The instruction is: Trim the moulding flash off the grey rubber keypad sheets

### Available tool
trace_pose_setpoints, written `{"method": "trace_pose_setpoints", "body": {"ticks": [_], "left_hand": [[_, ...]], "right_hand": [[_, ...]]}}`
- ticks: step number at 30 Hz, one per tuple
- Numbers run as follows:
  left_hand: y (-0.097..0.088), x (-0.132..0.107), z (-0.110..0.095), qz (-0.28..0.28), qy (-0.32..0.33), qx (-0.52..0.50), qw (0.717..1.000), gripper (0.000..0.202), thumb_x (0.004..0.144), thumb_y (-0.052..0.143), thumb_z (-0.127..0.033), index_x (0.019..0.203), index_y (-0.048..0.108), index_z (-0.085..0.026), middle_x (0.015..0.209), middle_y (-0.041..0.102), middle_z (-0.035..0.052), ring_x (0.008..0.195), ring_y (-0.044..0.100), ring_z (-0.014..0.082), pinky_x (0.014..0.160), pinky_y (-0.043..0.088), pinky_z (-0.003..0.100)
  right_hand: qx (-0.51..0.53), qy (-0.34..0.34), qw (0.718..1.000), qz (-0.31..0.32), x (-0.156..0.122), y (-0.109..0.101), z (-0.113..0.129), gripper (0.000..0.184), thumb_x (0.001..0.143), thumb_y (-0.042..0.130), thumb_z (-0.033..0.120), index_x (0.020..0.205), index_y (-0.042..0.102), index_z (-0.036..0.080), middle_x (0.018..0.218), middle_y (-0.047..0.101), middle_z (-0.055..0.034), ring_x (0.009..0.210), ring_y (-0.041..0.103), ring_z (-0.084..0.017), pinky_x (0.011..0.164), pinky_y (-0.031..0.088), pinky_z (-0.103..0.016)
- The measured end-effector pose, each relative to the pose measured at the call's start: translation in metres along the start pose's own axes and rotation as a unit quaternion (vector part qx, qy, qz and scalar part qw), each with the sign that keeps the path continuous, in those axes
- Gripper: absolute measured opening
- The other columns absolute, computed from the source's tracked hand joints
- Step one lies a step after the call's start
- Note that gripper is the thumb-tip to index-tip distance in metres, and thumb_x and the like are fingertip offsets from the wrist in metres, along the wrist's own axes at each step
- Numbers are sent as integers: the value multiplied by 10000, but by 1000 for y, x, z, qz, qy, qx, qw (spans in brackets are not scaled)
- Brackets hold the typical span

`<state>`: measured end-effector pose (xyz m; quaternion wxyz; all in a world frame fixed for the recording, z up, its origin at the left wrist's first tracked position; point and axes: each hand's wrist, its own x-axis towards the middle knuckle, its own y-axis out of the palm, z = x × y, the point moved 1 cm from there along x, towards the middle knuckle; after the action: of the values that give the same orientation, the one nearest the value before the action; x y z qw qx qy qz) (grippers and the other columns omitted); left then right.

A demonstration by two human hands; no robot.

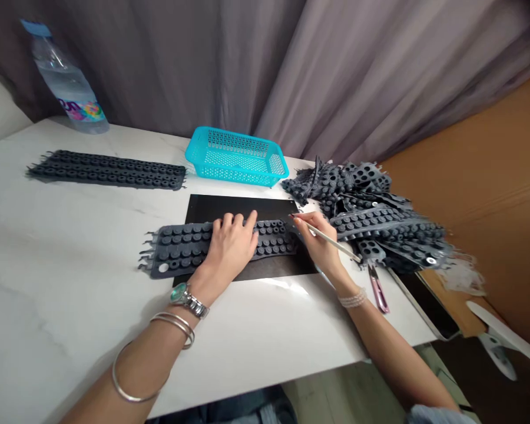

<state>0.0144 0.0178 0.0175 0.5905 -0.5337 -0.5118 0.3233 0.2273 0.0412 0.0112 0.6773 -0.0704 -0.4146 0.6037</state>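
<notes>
Head view: studded grey rubber sheet [179, 250] beneath the left hand [232, 250]

I can make out only a few curved, blurred letters on the colourful label [80, 110] of the plastic water bottle [64, 76] by the table's far edge. They're too distorted for me to read a brand, and I can't read any other text or numbers.

Grey moulded rubber strip [181, 247] with rows of round studs and ragged edge tabs, lying flat across a black mat [242, 206]; slender pale stylus [335, 245], tilted, held above the mat's right edge beside the strip's end.
</notes>
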Motion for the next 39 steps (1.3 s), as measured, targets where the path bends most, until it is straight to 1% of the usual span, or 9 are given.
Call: {"method": "trace_pose_setpoints", "body": {"ticks": [2, 4, 6, 8, 11, 15, 20, 25, 39], "left_hand": [[-6, 1, 3, 7, -42, 14, 999, 438, 958, 459, -310, 1362, 526, -154, 1080, 669, 145, 1011, 592, 311, 833, 481, 431], [-11, 1, 1, -7, -58, 34, 998, 421, 952, 466, -300, 1320, 560, -118, 1147, 648, 180, 1031, 589, 331, 826, 484, 434], [-16, -2, -6, -45, -37, 47, 997, 419, 959, 441, -267, 1313, 561, -77, 1325, 562, 224, 1158, 541, 359, 902, 465, 460], [-17, -8, -19, -67, 26, 39, 997, 414, 969, 397, -214, 1308, 562, -43, 1428, 486, 228, 1278, 471, 349, 1013, 412, 464], [-10, -20, -40, -27, 86, 14, 996, 414, 966, 392, -189, 1283, 583, -3, 1362, 560, 229, 1291, 488, 311, 1072, 382, 422], [5, -30, -51, 14, 49, 19, 999, 532, 955, 453, -291, 1381, 483, 27, 1457, 439, 281, 1377, 395, 367, 1137, 295, 501], [10, -30, -49, 40, 38, 0, 998, 547, 972, 428, -344, 1407, 468, -14, 1510, 369, 257, 1413, 344, 362, 1157, 258, 526], [7, -29, -50, 67, 23, -9, 997, 578, 966, 447, -375, 1421, 451, -19, 1535, 336, 235, 1430, 313, 353, 1166, 252, 510], [11, -29, -46, 36, 29, -47, 998, 586, 954, 438, -383, 1398, 466, -1, 1514, 370, 255, 1407, 334, 371, 1149, 264, 513]], "right_hand": [[-17, -20, 1000, 15, -3, 2, 4, 220, 933, 574, 411, 960, 678, 220, 940, 722, -48, 834, 670, -199, 764, 519, -337], [-36, -60, 996, 54, -8, 5, 8, 209, 941, 569, 397, 1006, 672, 228, 966, 710, -52, 860, 671, -201, 786, 531, -340], [-56, -106, 988, 100, -12, 8, 12, 214, 956, 552, 373, 1084, 646, 229, 994, 695, -61, 896, 668, -202, 817, 539, -341], [-67, -148, 978, 129, -15, 9, 13, 222, 971, 531, 336, 1132, 621, 212, 1013, 684, -76, 922, 664, -201, 840, 545, -339], [-76, -201, 968, 126, -15, 8, 11, 202, 975, 523, 286, 1111, 629, 180, 1045, 682, -103, 960, 657, -207, 850, 553, -340], [-100, -250, 953, 138, -10, 8, 7, 206, 979, 510, 264, 1109, 649, 186, 1127, 687, -118, 1066, 628, -233, 873, 551, -389], [-114, -269, 939, 179, -7, 9, 9, 226, 1001, 463, 269, 1081, 658, 185, 1172, 689, -120, 1105, 620, -238, 880, 541, -410], [-123, -298, 933, 161, -6, 12, 10, 205, 998, 474, 264, 1050, 649, 171, 1146, 707, -120, 1079, 633, -236, 844, 539, -386], [-141, -309, 930, 139, -5, 19, 3, 181, 984, 504, 265, 1071, 640, 183, 1134, 697, -116, 1068, 641, -220, 832, 555, -356]]}}
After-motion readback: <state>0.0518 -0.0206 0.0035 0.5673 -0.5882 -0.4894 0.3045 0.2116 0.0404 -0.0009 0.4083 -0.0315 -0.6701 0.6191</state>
